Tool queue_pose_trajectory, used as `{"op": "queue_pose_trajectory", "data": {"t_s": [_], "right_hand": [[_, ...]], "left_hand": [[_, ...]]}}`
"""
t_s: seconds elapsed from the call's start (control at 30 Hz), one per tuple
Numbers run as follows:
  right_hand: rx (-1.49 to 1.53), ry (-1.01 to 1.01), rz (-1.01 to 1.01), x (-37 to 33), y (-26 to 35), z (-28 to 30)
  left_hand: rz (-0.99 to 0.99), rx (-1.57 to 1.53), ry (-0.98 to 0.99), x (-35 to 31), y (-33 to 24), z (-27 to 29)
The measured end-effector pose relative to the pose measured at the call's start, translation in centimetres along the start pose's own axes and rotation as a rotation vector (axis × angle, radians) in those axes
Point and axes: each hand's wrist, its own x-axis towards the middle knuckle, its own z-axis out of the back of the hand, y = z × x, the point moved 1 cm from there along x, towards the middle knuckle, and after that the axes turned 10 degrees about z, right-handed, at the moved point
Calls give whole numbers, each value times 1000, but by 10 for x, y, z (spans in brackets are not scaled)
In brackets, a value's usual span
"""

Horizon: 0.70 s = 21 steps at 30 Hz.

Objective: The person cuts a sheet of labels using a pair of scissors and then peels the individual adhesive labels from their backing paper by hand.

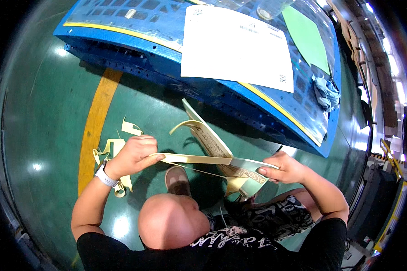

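Note:
My left hand (139, 154), with a light watch on the wrist, pinches one end of a long cream-yellow strip (195, 159). The strip stretches taut to the right, where it meets the edge of a pale green panel (253, 165). On that panel's right end, my right hand (282, 167) is closed, thumb on top. Brown streaks cover one face of the panel, and handwriting marks it near my right hand. Another part of it angles up and away, with a loose curled strip beside it. The panel's lower end is partly hidden behind my leg.
Several cut yellow strips (114, 151) lie on the green floor left of my left arm. Ahead stands a blue pallet (135, 47) with yellow edging, bearing a white sheet (235, 49), a green sheet (305, 38) and a crumpled blue cloth (326, 93). A yellow line (97, 117) crosses the floor.

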Motion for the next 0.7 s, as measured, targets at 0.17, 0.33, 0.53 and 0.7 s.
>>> {"op": "queue_pose_trajectory", "data": {"t_s": [0.17, 0.33, 0.53, 0.7], "right_hand": [[88, -5, -32, 4, -13, -12], [-140, 11, 189, 24, -20, -17], [-317, 14, 193, 36, -14, -23], [-373, 65, 157, 41, -11, -36]], "left_hand": [[78, -170, 29, -3, 15, -21], [-21, -146, 71, 43, -7, -63], [98, -336, 141, 85, -42, -90], [157, -166, 103, 100, -47, -101]]}}
